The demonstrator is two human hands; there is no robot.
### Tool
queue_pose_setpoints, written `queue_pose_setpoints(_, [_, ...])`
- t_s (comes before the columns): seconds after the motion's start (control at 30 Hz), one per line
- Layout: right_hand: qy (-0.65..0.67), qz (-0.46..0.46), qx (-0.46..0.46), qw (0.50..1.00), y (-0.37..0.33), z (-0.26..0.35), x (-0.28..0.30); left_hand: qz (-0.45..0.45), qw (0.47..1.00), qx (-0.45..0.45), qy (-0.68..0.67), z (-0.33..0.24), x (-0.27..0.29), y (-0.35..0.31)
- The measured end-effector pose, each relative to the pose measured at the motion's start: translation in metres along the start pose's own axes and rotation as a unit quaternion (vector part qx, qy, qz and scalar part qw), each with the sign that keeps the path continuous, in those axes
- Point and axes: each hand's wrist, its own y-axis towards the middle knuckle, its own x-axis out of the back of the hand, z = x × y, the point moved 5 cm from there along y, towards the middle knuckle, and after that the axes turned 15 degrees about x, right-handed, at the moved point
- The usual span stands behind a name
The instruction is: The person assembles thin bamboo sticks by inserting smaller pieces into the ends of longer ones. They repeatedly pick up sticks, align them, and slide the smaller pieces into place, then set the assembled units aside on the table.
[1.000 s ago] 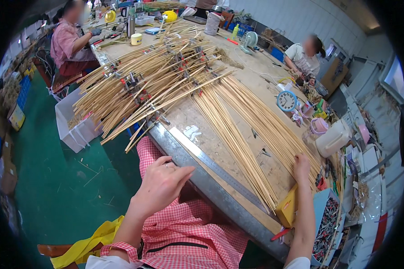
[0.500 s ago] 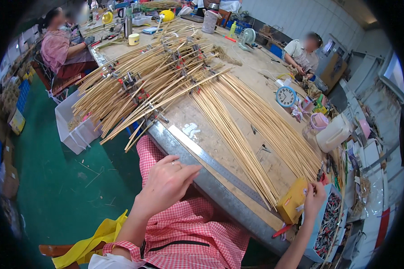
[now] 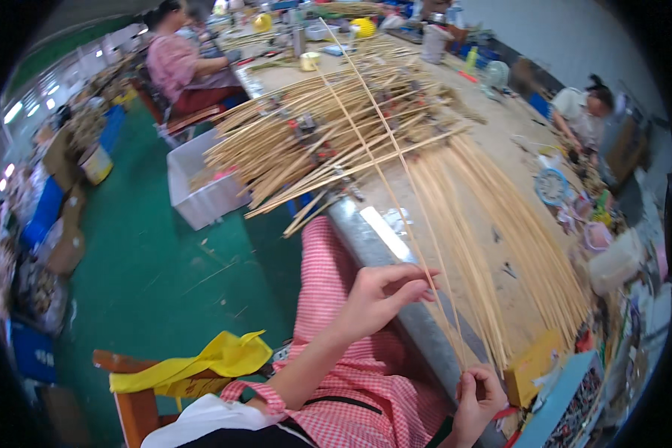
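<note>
Two long thin pale sticks (image 3: 377,160) slant up from the table's front edge toward the far side, crossing over a heap of similar sticks. At their near ends, my right hand (image 3: 478,403) pinches both between thumb and fingers. Farther up, the outstretched fingers of my left hand (image 3: 384,299) lie at the sticks, slightly apart; whether they touch cannot be made out. On the table to the right are two loose bundles of straight sticks (image 3: 526,224). A large heap of sticks (image 3: 276,142) beyond is held together with small red-ended metal clips (image 3: 304,125).
Near my right hand stand a yellow box (image 3: 534,366) and a light blue bin (image 3: 564,392) of small clips. A metal ruler (image 3: 384,233) lies along the front edge. A white bin (image 3: 205,183) is on the green floor. Two people work across the table.
My right hand has left the yellow box and now holds the near ends of two sticks. My left hand has moved right, up to those sticks. The view has turned left.
</note>
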Motion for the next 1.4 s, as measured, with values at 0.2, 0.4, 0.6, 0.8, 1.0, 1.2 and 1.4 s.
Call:
queue_pose_setpoints(0.2, [0.031,0.058,-0.005,0.998,-0.017,-0.013,-0.016,0.003,0.988,0.035,-0.152,0.022,0.015,-0.004])
queue_pose_setpoints(0.4, [0.046,0.013,-0.079,0.996,-0.016,-0.020,-0.021,-0.024,0.989,0.068,-0.132,0.037,0.022,0.004])
queue_pose_setpoints(0.6, [-0.062,-0.017,-0.038,0.997,-0.011,-0.025,-0.010,-0.009,0.975,0.118,-0.189,0.083,0.023,0.022])
queue_pose_setpoints(0.8, [-0.144,-0.015,-0.028,0.989,-0.014,-0.025,-0.002,0.016,0.971,0.144,-0.189,0.109,0.015,0.027])
queue_pose_setpoints(1.0, [-0.137,-0.024,-0.041,0.989,-0.012,-0.029,-0.001,0.013,0.975,0.144,-0.168,0.109,0.015,0.028])
queue_pose_setpoints(1.2, [-0.131,-0.028,-0.035,0.990,-0.013,-0.034,0.002,0.016,0.976,0.137,-0.168,0.110,0.018,0.029])
queue_pose_setpoints(1.4, [-0.122,-0.025,-0.033,0.992,-0.013,-0.035,0.003,0.026,0.974,0.130,-0.182,0.114,0.019,0.028])
